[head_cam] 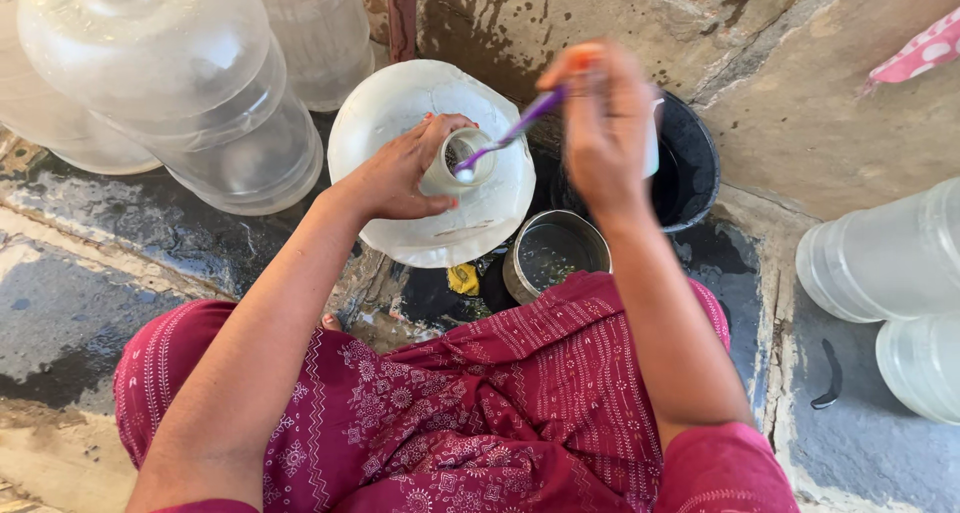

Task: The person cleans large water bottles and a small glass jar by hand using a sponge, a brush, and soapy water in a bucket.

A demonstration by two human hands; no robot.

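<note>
My left hand (398, 176) grips the neck of a large clear plastic water jug (485, 223) that stands upright in front of my knees. My right hand (605, 123) holds a purple toothbrush (512, 133) by its handle. The brush head points down into the jug's mouth (462, 163). The right hand is blurred.
Several more clear jugs lie at the upper left (170, 83) and at the right edge (885, 258). A small steel pot (520, 268) and a black basin (700, 168) sit beside the jug on wet stone floor. A concrete wall (800, 83) stands behind them.
</note>
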